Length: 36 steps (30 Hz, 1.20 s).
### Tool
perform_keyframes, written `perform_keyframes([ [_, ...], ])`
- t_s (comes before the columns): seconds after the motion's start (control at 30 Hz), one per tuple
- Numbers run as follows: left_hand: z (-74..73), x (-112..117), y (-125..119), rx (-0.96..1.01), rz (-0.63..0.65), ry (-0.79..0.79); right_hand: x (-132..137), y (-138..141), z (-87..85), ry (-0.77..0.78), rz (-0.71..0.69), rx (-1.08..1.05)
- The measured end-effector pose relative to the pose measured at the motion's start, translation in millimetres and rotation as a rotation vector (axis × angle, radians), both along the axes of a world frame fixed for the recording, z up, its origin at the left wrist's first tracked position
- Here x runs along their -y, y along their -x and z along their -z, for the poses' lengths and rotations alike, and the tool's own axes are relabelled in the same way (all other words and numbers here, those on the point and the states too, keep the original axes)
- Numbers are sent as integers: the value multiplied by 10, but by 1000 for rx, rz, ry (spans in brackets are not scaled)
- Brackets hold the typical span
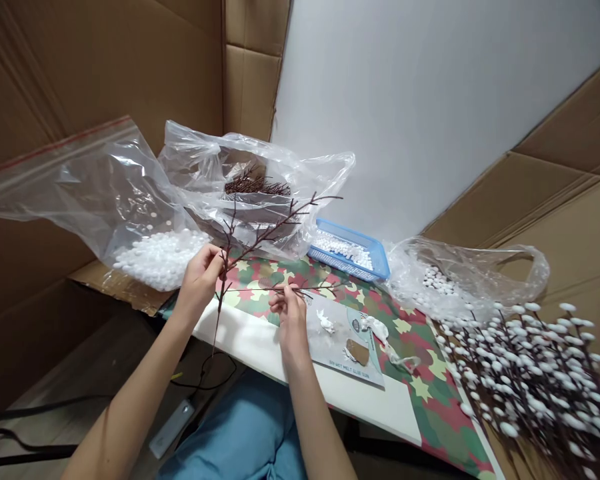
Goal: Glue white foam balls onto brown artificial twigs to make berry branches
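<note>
A bare brown artificial branch (267, 234) with several forking twigs is held up over the near edge of the table. My left hand (200, 277) pinches it near the fork, its stem pointing down below the fingers. One long side twig reaches to the right, and my right hand (291, 317) has its fingers closed around that twig. Below and right of the right hand lies a grey glue-gun card (353, 373), with crumpled white bits and a brown piece (359, 352) on it.
White pellets fill a clear zip bag (163, 259) at left. Behind stands a plastic bag with brown twigs (257, 187). A blue basket (380, 259) holds more white pieces, beside another clear bag (480, 267). White-tipped branches (535, 380) crowd the right. Cardboard walls (100, 67) enclose the table.
</note>
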<state>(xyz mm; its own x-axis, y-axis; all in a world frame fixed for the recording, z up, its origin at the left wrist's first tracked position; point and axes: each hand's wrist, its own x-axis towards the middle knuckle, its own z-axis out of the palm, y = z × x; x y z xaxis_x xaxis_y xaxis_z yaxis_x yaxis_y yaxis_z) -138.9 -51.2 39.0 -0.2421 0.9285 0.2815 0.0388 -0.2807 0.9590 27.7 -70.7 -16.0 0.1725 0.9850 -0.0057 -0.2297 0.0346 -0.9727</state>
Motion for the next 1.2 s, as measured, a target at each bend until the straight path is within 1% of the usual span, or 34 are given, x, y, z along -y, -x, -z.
perform_keyframes([
  [0.07, -13, 17, 71, -4, -29, -7, -96, -34, -27, 132, -104, -154],
  [0.1, -15, 22, 98, -7, -39, -9, -156, -55, -39, 184, -166, -169],
  [0.17, -16, 27, 125, -17, -52, -11, -269, -113, -55, 245, -244, -57],
  [0.23, -17, 31, 113, -36, -48, -17, -332, -179, -59, 250, -258, 129],
  [0.3, -12, 38, 62, -58, -26, -22, -312, -222, -61, 231, -238, 263],
  [0.37, 6, 49, -21, -72, 7, -19, -205, -213, -76, 208, -241, 305],
  [0.43, 39, 61, -122, -77, 40, -12, -45, -144, -109, 115, -323, 359],
  [0.53, 90, 87, -263, -87, 80, -6, 186, 9, -172, -61, -493, 435],
  [0.6, 109, 107, -332, -90, 99, 2, 284, 88, -191, -83, -524, 424],
  [0.67, 117, 124, -377, -92, 120, 15, 335, 131, -171, -63, -505, 361],
  [0.73, 124, 133, -404, -97, 144, 29, 364, 153, -113, -47, -494, 263],
  [0.87, 154, 133, -424, -112, 185, 46, 427, 188, 20, -36, -456, 40],
  [0.93, 164, 132, -415, -124, 216, 49, 466, 198, 41, -2, -439, -97],
  [1.07, 167, 140, -371, -170, 281, 54, 514, 162, -33, 115, -440, -410],
  [1.2, 198, 161, -356, -240, 285, 26, 532, 84, -169, 144, -432, -685],
])
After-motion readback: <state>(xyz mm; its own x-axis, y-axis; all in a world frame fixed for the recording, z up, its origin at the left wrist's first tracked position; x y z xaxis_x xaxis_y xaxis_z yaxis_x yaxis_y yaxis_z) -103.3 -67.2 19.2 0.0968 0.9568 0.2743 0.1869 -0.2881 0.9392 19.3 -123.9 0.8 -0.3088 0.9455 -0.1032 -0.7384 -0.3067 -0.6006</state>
